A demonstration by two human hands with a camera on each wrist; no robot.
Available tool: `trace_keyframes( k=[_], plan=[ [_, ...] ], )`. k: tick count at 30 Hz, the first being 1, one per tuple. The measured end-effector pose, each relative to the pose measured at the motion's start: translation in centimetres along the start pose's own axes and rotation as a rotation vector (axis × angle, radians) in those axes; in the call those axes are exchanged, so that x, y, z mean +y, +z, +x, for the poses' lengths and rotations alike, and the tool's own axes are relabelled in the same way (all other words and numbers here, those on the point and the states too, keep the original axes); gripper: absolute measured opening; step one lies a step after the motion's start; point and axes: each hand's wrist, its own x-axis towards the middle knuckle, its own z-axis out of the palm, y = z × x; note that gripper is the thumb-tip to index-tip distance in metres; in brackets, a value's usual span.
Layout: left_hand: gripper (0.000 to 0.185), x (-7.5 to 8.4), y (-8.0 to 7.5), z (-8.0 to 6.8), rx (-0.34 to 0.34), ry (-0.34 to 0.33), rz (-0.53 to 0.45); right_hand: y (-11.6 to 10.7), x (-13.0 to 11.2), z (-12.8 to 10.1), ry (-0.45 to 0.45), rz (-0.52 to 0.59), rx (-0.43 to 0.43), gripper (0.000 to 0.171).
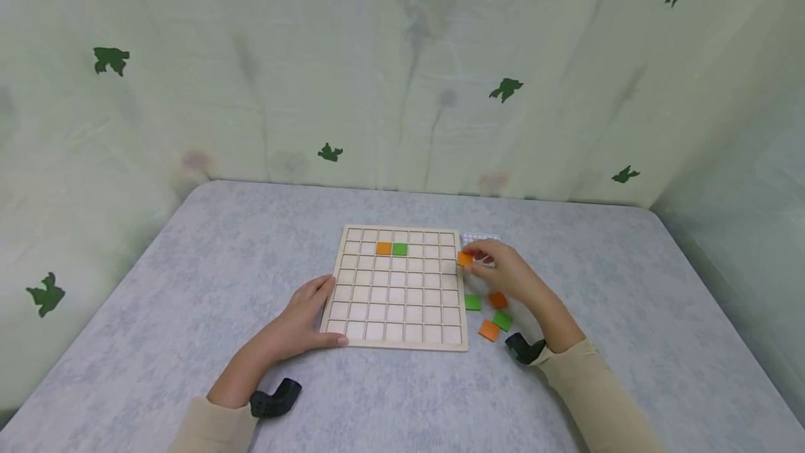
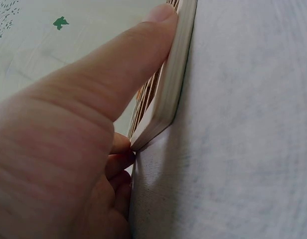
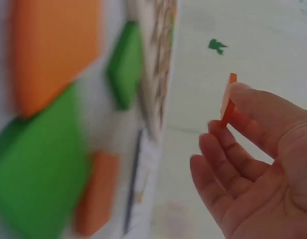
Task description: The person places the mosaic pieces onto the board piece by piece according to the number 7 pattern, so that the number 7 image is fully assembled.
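A square wooden grid board (image 1: 377, 295) lies on the table, with an orange tile (image 1: 383, 249) and a green tile (image 1: 400, 249) side by side in its second row from the back. My left hand (image 1: 300, 320) holds the board's near left corner, thumb on the front rim (image 2: 166, 74) and fingers against the left side. Just off the board's right edge, my right hand (image 1: 506, 272) pinches another orange tile (image 3: 228, 99) between thumb and fingertips. The right wrist view shows that tile raised, seen edge-on.
Right of the board lie loose green tiles (image 1: 473, 303) and orange tiles (image 1: 488, 331). A small card printed with a grid (image 1: 481, 237) is partly hidden behind my right hand. A patterned curtain (image 1: 377, 75) stands along the table's back edge.
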Motion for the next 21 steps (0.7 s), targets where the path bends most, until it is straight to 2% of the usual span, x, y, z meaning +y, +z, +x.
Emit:
trace_keyframes(
  k=[7,11,15,21],
  plan=[
    [0.111,-0.1,0.0,0.0,0.002,0.008,-0.006,0.3,-3.2,2.9,-0.115,0.03,0.052,0.033],
    [0.111,-0.2,0.0,0.0,0.003,0.01,-0.004,1.5,-3.7,4.9,-0.142,0.078,0.077,0.034],
    [0.111,-0.2,0.0,0.1,0.004,0.012,-0.007,3.2,-3.4,6.4,-0.111,0.125,0.075,0.036],
    [0.111,-0.3,0.1,0.1,0.003,0.016,-0.011,5.1,-2.2,7.4,0.032,0.117,0.03,0.03]
  ],
)
